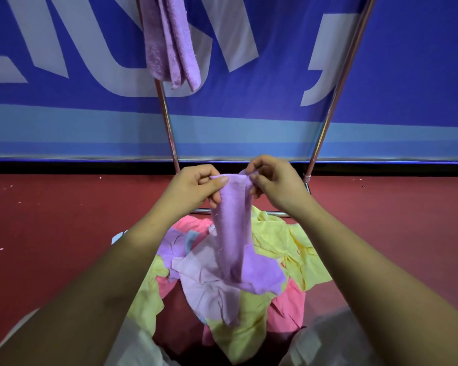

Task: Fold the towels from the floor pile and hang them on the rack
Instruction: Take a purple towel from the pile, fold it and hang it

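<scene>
A purple towel [230, 228] hangs lengthwise from both my hands above the floor pile [270, 262]. My left hand [193, 188] pinches its top left corner between thumb and fingers. My right hand [275, 180] pinches the top right corner close beside it. The towel's lower end touches the pile of yellow, pink, purple and pale lilac towels. A folded purple towel [169, 40] hangs on the metal rack [167, 120] at the top, above and left of my hands.
The rack's chrome legs [336, 93] slant down to a base bar on the red floor [50, 220], behind the pile. A blue banner [407, 75] with pale lettering stands right behind the rack. My knees in pale trousers flank the pile's near side.
</scene>
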Motion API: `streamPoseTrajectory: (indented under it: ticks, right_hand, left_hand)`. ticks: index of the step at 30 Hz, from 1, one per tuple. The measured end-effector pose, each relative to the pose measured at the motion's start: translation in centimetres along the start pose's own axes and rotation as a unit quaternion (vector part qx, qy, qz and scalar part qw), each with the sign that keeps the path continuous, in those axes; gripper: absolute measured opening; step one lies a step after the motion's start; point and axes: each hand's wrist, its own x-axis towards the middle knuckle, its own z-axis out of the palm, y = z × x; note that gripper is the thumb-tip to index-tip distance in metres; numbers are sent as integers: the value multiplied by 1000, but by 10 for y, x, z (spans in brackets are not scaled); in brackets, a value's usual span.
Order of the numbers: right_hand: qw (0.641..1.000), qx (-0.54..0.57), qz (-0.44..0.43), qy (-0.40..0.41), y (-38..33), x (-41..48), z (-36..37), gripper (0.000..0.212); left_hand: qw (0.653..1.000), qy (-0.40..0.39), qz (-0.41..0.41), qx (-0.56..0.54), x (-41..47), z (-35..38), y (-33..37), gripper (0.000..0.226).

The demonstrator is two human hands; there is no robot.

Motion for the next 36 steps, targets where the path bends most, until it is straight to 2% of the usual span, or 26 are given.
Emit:
streamPoseTrajectory:
  ticks: [2, 7, 10, 13, 16, 19, 21, 24, 26, 29, 32, 34, 36]
  right_hand:
    - [1000, 4, -3, -31, -3, -2, 5, 34]
    - [996, 43, 6, -80, -9, -7, 12, 9]
    - [998, 15, -10, -64, -10, -7, 12, 12]
    - [1000, -10, -10, -15, -11, -4, 6, 17]
    - [999, -22, -10, 37, -13, -2, -2, 19]
    - [995, -50, -7, 89, -13, -1, -13, 18]
    - [991, -81, -5, 111, -10, 0, -19, 16]
    - [990, -36, -4, 140, -9, 3, -25, 17]
    - [987, -20, -16, 157, -11, 4, -29, 17]
    - [988, -3, -32, 153, -16, 5, -34, 12]
    - [988, -73, -25, 136, -25, 8, -45, 28]
    - [985, -106, -30, 130, -42, 10, -54, 18]
    - [989, -70, -42, 122, -67, 13, -69, 6]
  left_hand:
    - [1000, -3, 6, -9, 0, 1, 1, 20]
    - [999, -17, 16, -27, -1, -1, 3, 21]
    - [1000, -19, 10, -21, -1, -4, 1, 18]
    - [995, -26, 26, 90, 4, -12, -9, 16]
    - [959, -79, -3, 271, 7, -26, -24, 37]
    - [945, -105, -46, 307, 6, -41, -32, 40]
    - [960, -56, -22, 272, 7, -47, -29, 34]
    - [983, 62, 27, 170, 6, -44, -10, 11]
    - [984, 125, 59, 114, 7, -39, 1, 3]
    - [985, 152, 77, 40, 10, -37, 7, 17]
    - [981, 163, 81, 66, 12, -39, 19, 25]
    - [972, 178, 97, 118, 15, -42, 37, 15]
    - [964, 185, 119, 146, 17, -49, 66, 10]
